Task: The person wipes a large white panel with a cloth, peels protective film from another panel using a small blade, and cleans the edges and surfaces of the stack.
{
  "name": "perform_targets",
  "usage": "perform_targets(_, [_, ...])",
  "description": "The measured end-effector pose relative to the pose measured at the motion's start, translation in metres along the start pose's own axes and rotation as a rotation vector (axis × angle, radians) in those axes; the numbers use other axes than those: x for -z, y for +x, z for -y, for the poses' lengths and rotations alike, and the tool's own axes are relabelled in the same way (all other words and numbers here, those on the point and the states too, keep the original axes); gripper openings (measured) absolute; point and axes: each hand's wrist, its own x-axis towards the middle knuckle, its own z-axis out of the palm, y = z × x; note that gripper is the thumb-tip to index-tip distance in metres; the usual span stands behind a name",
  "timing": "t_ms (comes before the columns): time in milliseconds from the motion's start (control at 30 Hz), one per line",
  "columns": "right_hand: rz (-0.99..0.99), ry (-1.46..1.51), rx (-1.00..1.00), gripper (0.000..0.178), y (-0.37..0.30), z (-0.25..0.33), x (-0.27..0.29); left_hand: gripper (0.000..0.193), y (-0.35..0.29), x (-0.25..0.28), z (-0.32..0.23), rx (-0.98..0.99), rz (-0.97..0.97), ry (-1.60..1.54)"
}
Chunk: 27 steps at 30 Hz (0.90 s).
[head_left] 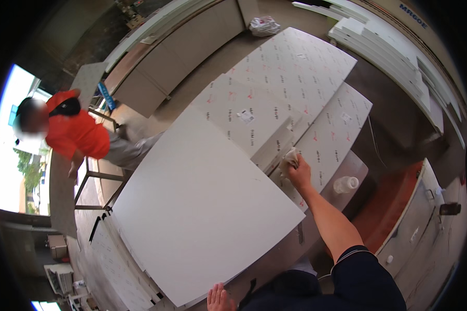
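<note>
Nearest us, the left hand (219,298) lies at the near corner of the plain white panel (192,207), fingers extended and unclenched, perhaps to steady it; whether it presses, we cannot tell. At that panel's right edge, the right hand (301,176) grasps a bunched pale cloth (288,161), fingers curled round it, likely wadded for a firmer grip. We note a translucent bottle (342,185) near the worktop's (359,165) right corner, presumably parked off the panels yet reachable. Farther out, printed panels (285,67) overlap; beyond the white panel's left edge, a co-worker (85,129) in orange.
</note>
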Motion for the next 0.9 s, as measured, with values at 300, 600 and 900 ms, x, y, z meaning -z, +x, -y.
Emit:
perform_targets(300, [-0.576, -0.246, 0.58, 0.022, -0.098, 0.049, 0.173, 0.046, 0.011, 0.02, 0.007, -0.026, 0.011, -0.015])
perform_targets(600, [-0.269, -0.789, 0.277, 0.024, -0.059, -0.029, 0.183, 0.044, 0.015, 0.023, 0.001, -0.147, -0.11, -0.058])
perform_targets(900, [-0.421, 0.595, -0.358, 0.026, -0.023, -0.13, 0.178, 0.031, 0.021, 0.044, 0.009, -0.089, -0.461, -0.104])
